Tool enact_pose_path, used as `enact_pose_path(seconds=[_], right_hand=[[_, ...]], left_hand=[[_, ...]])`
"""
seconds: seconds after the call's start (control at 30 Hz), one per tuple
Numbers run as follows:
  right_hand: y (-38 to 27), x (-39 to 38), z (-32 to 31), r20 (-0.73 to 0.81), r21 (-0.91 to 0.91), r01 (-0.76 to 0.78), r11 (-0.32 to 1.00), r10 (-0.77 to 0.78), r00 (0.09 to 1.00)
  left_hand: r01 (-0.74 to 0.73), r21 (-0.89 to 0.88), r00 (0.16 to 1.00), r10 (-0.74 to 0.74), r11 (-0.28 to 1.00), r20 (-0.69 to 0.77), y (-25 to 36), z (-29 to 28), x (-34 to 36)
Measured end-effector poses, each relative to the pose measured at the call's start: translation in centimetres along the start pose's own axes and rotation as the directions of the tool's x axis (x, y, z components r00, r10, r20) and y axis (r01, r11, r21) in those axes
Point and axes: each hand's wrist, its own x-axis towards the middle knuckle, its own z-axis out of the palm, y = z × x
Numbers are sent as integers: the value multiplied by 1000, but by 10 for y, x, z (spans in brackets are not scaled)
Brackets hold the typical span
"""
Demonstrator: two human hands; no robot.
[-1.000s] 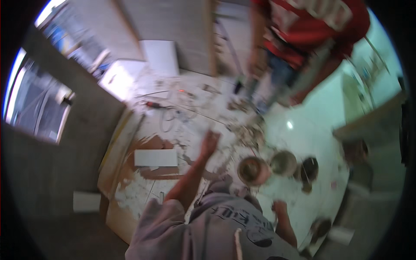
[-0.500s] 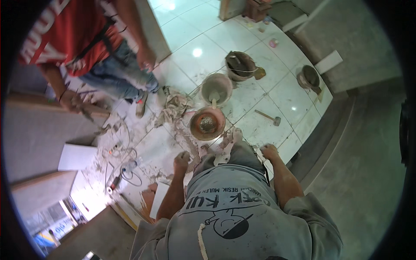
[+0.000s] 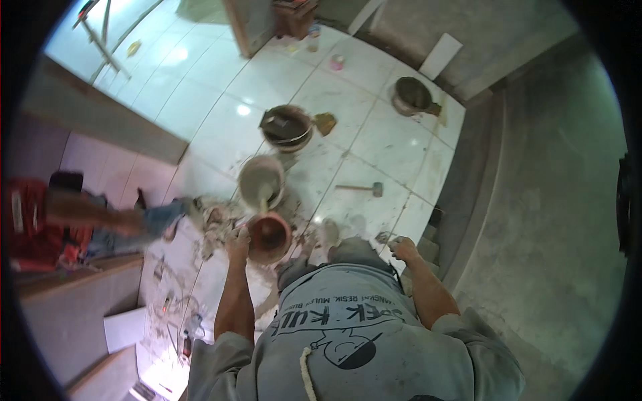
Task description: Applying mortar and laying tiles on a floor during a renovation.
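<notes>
My left hand (image 3: pixel 237 243) is beside the left rim of a reddish-brown bucket (image 3: pixel 281 255), its fingers loosely bent and apart. It overlaps the rim in the picture; whether it touches is unclear. Nothing shows in its grip. My right hand (image 3: pixel 403 249) hangs by my right knee, fingers loosely bent and apart, with nothing visible in it. Just beyond the reddish-brown bucket stands a pale grey bucket (image 3: pixel 245 187) with a pale thing hanging over its near rim. A mallet (image 3: pixel 376 190) lies on the tiles ahead of my feet.
Farther off are a dark bucket (image 3: pixel 294 145) holding tools and another bucket (image 3: pixel 401 105) near the wall. Crumpled dirty cloth (image 3: pixel 212 224) lies left of the buckets. A co-worker in a red shirt (image 3: pixel 27 220) bends at the left. Cables and a power tool (image 3: pixel 186 346) lie at lower left.
My view has turned, shifting the floor and buckets leftward in the picture. My left hand has come forward to the reddish-brown bucket's rim. The co-worker has bent down from standing.
</notes>
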Motion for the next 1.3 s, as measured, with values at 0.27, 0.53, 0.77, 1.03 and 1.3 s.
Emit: enact_pose_path(seconds=[0.27,0.53,0.77,1.03,1.3], right_hand=[[-34,85,-143,-345,66,-19,998,40,938],[2,125,-137,-36,-152,-130,980,126,991],[-53,160,-182,-51,224,-478,849,500,864],[-178,256,-302,-478,567,2,824,327,815],[-153,334,-353,-149,237,-298,925,338,929]], left_hand=[[-23,-35,960,31,999,278,94,198,47],[-124,278,965,51,952,257,131,212,140],[-144,555,937,-67,819,342,161,252,253],[-788,413,579,320,457,750,317,421,430],[-264,229,865,124,937,487,404,543,520]])
